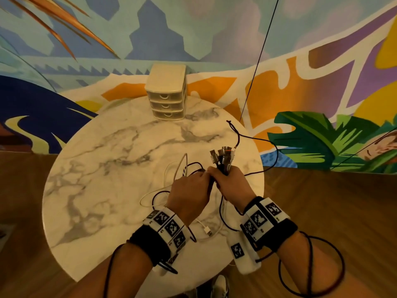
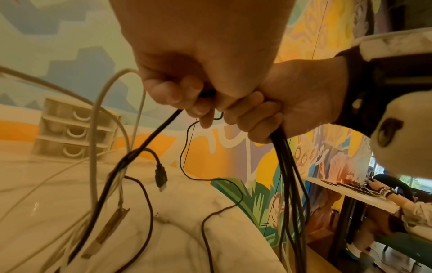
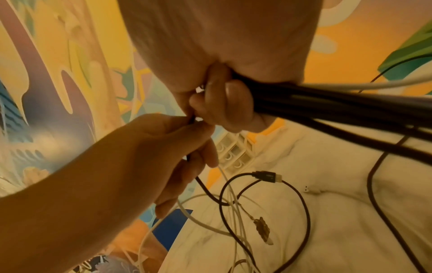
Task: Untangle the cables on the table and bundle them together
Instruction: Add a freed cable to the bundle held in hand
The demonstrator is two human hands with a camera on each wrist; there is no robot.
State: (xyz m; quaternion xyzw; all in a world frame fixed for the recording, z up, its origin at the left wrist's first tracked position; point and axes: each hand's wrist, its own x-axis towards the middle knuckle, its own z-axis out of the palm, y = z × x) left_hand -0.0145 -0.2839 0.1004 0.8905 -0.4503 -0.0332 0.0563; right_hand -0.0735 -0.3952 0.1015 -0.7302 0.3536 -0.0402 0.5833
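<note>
My right hand [image 1: 228,180] grips a bundle of mostly dark cables [image 1: 222,161] above the right side of the round marble table [image 1: 103,160], with several plugs sticking up out of the fist. In the right wrist view the bundle [image 3: 327,105] runs out from the curled fingers [image 3: 224,103]. My left hand [image 1: 193,186] sits right beside it and pinches one black cable [image 2: 163,123] between thumb and fingers. Loose white cables [image 1: 171,175] and black loops lie tangled on the table under both hands. A black USB plug [image 2: 161,175] hangs free.
A small white three-drawer unit [image 1: 166,93] stands at the table's far edge. A white USB plug [image 1: 207,230] lies near my left wrist. A thin black wire [image 1: 268,145] loops out over the table's right edge. Wooden floor and a painted wall surround the table.
</note>
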